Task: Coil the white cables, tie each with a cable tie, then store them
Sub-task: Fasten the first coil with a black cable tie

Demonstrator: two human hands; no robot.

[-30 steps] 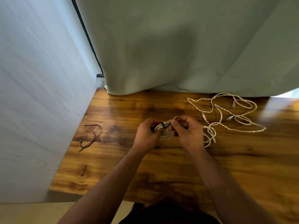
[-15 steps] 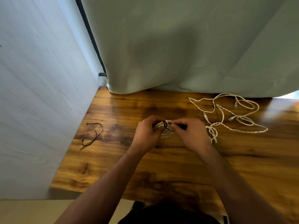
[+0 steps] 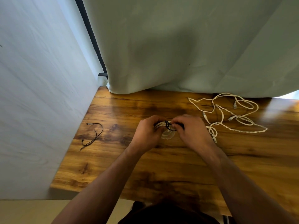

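A small coil of white cable [image 3: 167, 135] sits just above the middle of the wooden tabletop [image 3: 161, 167], held between both hands. A black cable tie [image 3: 168, 126] is looped around its upper strands. The left hand [image 3: 146, 132] grips the coil's left side with its fingers curled around the bundled strands. The right hand [image 3: 193, 129] meets it from the other side, its fingers closed in a pinch on the black tie where it leaves the loop. Just right of the right hand, more white cables [image 3: 212, 133] lie loose and tangled on the tabletop, spreading toward the far right corner with their plugs showing. Well apart on the left, near the tabletop's edge, lie a few spare black ties [image 3: 95, 135]. A pale green curtain [image 3: 178, 46] hangs behind the tabletop, and a pale panel [image 3: 40, 94] stands along its left side.
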